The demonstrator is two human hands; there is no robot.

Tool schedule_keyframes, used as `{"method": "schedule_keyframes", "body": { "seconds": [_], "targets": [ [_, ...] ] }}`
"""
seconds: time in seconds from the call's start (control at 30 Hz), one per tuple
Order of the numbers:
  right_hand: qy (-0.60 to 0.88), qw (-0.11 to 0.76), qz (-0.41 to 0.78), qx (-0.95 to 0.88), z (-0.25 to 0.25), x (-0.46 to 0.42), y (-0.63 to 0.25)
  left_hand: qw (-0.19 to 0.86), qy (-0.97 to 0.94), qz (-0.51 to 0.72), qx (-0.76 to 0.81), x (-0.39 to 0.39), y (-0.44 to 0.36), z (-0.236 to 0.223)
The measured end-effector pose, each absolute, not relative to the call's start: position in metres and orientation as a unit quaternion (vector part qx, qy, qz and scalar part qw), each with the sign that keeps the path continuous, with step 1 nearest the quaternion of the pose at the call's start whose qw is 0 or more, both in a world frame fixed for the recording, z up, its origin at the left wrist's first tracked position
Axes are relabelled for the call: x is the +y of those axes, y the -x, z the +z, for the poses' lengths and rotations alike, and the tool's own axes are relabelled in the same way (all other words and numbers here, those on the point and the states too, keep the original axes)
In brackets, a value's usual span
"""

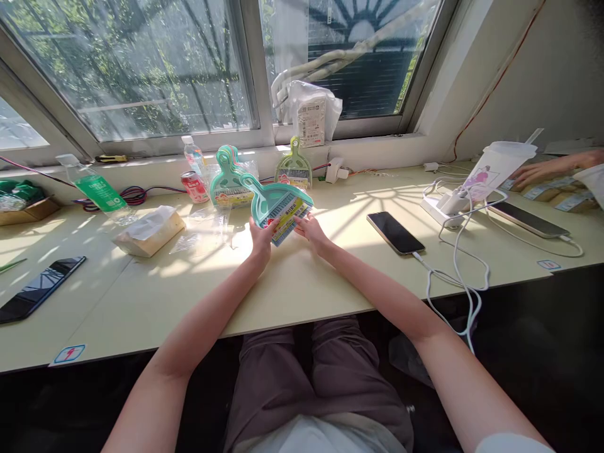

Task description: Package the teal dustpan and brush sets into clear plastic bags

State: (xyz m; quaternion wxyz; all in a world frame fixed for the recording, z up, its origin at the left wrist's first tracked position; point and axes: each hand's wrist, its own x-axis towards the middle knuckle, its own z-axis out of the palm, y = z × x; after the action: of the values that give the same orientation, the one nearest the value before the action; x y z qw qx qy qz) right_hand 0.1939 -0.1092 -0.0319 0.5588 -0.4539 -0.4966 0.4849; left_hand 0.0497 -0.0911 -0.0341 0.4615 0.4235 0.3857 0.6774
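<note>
A teal mini dustpan and brush set (pixel 276 202) with a yellow label is held above the pale desk (pixel 292 283), handle pointing up and left. My left hand (pixel 261 240) grips its lower left edge with fingers closed. My right hand (pixel 311 230) pinches its lower right corner. Behind it a stack of similar teal sets (pixel 227 179) leans near the window ledge, and a green set (pixel 294 165) stands upright against the ledge.
A black phone (pixel 395 233) on a white cable lies to the right. A tissue box (pixel 150 231), a red can (pixel 194 187), bottles and another phone (pixel 40 288) sit left. A lidded cup (pixel 495 167), a charger and another person's hand (pixel 542 168) are far right.
</note>
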Motion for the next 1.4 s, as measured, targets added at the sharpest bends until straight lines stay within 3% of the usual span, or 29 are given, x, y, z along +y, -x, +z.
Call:
{"method": "schedule_keyframes", "body": {
  "seconds": [0.13,1.13,1.23,1.4],
  "targets": [
    [0.407,0.573,0.592,-0.394,-0.031,-0.111,-0.194,0.452,-0.449,0.666,0.388,-0.090,-0.049,-0.036],
    [0.379,0.663,0.538,-0.356,-0.038,-0.112,-0.191,0.388,-0.554,0.631,0.380,-0.091,-0.049,-0.030],
    [0.396,0.669,0.525,-0.346,-0.034,-0.109,-0.198,0.292,-0.621,0.607,0.402,-0.080,-0.029,-0.020],
    [0.421,0.653,0.522,-0.351,-0.028,-0.106,-0.209,0.005,-0.615,0.496,0.613,-0.055,0.050,-0.009]
  ]
}}
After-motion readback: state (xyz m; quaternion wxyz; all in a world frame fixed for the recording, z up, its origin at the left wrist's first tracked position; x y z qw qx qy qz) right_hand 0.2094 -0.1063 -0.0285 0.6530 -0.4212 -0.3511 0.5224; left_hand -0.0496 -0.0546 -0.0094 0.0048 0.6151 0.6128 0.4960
